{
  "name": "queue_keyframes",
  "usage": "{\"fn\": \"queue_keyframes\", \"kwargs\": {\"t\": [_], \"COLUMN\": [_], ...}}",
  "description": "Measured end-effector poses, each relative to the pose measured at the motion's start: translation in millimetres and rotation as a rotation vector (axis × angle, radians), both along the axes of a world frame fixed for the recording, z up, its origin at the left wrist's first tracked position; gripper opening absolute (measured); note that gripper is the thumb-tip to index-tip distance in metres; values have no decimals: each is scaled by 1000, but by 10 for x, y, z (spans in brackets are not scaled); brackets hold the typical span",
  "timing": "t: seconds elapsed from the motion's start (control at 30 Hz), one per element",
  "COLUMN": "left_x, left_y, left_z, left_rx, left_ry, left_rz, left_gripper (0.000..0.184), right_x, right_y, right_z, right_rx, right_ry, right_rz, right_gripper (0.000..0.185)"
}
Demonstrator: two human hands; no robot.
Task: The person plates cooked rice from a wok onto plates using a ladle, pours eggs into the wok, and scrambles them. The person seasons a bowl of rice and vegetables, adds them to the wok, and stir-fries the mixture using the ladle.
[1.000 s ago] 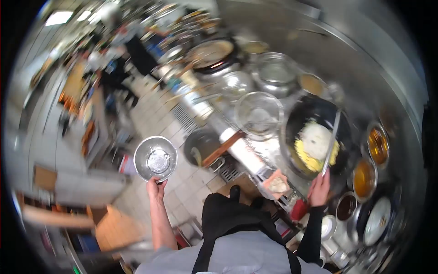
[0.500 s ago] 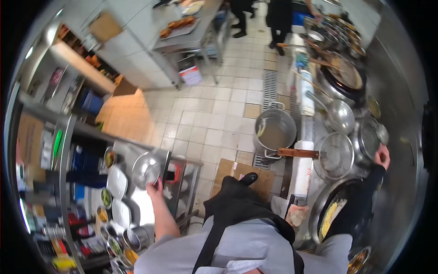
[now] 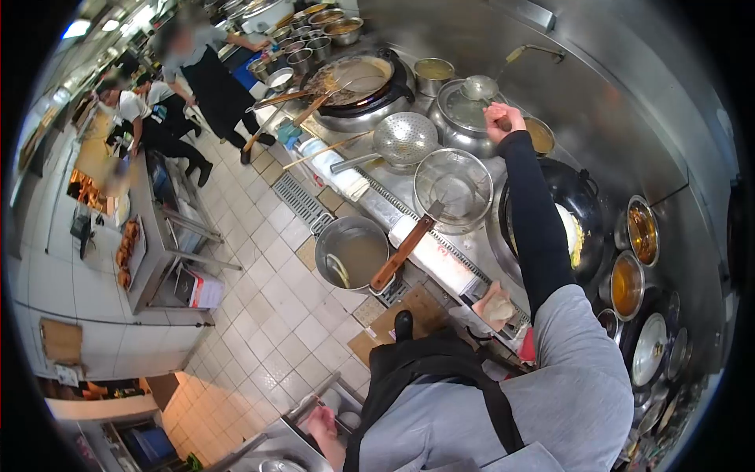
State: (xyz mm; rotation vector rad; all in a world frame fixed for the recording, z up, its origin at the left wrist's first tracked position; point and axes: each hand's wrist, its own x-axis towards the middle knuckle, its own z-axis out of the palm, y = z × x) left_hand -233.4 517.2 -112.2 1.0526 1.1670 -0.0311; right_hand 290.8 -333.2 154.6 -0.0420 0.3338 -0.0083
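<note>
Right hand (image 3: 503, 122) is wrapped snugly around the handle of a ladle (image 3: 478, 88), so that one's clearly full. The ladle's bowl sits up over the big lidless-or-lidded (can't tell which) metal pot (image 3: 464, 118) at the back of the range, just below a wall spout (image 3: 539, 50). Left hand (image 3: 321, 425) is way down low, near the edge of a steel counter (image 3: 255, 440), and honestly I can't tell if the fingers are gripping anything. Stretched-out right sleeve (image 3: 539, 212) cuts across the wok (image 3: 586, 185), which has something white (image 3: 566, 224) with yellow bits (image 3: 578, 250) in it, partly hidden by the arm. Left of the wok there's a wire strainer (image 3: 452, 185), its wooden handle (image 3: 405, 253) poking out over the range edge toward a tall pot (image 3: 354, 248) of cloudy liquid. Perforated scoop (image 3: 405, 138) is right beside the strainer, and a second wok (image 3: 350, 82) with brownish contents is farther along. Two bowls of amber liquid, one (image 3: 643, 234) above the other (image 3: 627, 285), sit to the right. Coworkers (image 3: 208, 82) are standing off at upper left, well apart from all this.
</note>
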Motion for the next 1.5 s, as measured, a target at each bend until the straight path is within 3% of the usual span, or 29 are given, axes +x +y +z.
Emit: {"fn": "queue_keyframes", "kwargs": {"t": [0.1, 0.2, 0.23, 0.33, 0.4, 0.5, 0.7, 0.8, 0.87, 0.93, 1.0, 1.03, 1.07, 1.1, 1.13, 1.17, 1.23, 1.27, 1.33, 1.37, 1.43, 1.5], "left_x": [447, 635, 446, 388, 543, 439, 567, 954, 1226, 1520, 1824, 2000, 2201, 2335, 2526, 2619, 2706, 2763, 2673, 2579, 2375, 2203], "left_y": [-55, -139, 447, 281, -496, -410, -240, -565, -976, -1496, -1957, -2189, -2508, -2857, -3149, -3439, -4152, -4326, -4938, -5175, -5602, -5844], "left_z": [-131, -93, -849, -492, 384, 363, -101, -550, -358, -162, 75, -9, 204, 351, 376, 475, 914, 725, 1023, 1065, 1053, 991], "left_rx": [460, 572, 1023, 899, 800, 811, 939, 976, 924, 1069, 883, 912, 805, 946, 760, 792, 708, 564, 691, 745, 914, 985], "left_ry": [383, 508, 452, 307, 621, 527, 17, 515, 372, 247, 91, -8, -204, -95, -65, -329, -415, -733, -934, -1054, -1043, -1162], "left_rz": [-613, -678, -1120, -1180, -1092, -1282, -1759, -1403, -1406, -1529, -1667, -1760, -1915, -2017, -2062, -2158, -2133, -2165, -2317, -2326, -2464, -2514], "left_gripper": [27, 37, 41, 54, 42, 38, 29, 28, 35, 38, 38, 36, 37, 39, 39, 29, 28, 35, 41, 44, 55, 62], "right_x": [-100, -209, -239, -408, -440, -482, -563, -853, -1291, -1874, -2510, -2802, -3112, -3415, -3701, -3958, -4394, -4553, -4815, -4909, -5107, -5177], "right_y": [-96, -221, -266, -282, -392, -483, -619, -611, -510, -386, -252, -215, -153, -75, -9, 69, 257, 380, 578, 753, 1087, 1397], "right_z": [50, 48, 33, 122, 90, 45, -172, -356, -405, -345, -191, -105, -28, 88, 174, 259, 329, 339, 227, 189, 113, 361], "right_rx": [-6, -55, -61, -102, -56, -63, 76, 99, 63, 3, -41, -45, -43, -50, -73, -173, -421, -591, -1130, -1421, -2092, -2119], "right_ry": [-26, -37, -43, -18, -26, -40, -139, -275, -323, -310, -320, -298, -270, -188, -114, -17, 210, 431, 749, 845, 958, 887], "right_rz": [-62, -120, -106, -118, -67, -41, 20, 10, -15, -7, -19, -26, -41, -73, -92, -114, -109, -102, 87, 75, -67, -309], "right_gripper": [22, 21, 22, 23, 23, 23, 14, 25, 27, 28, 26, 26, 27, 28, 28, 28, 24, 20, 23, 26, 43, 48]}}
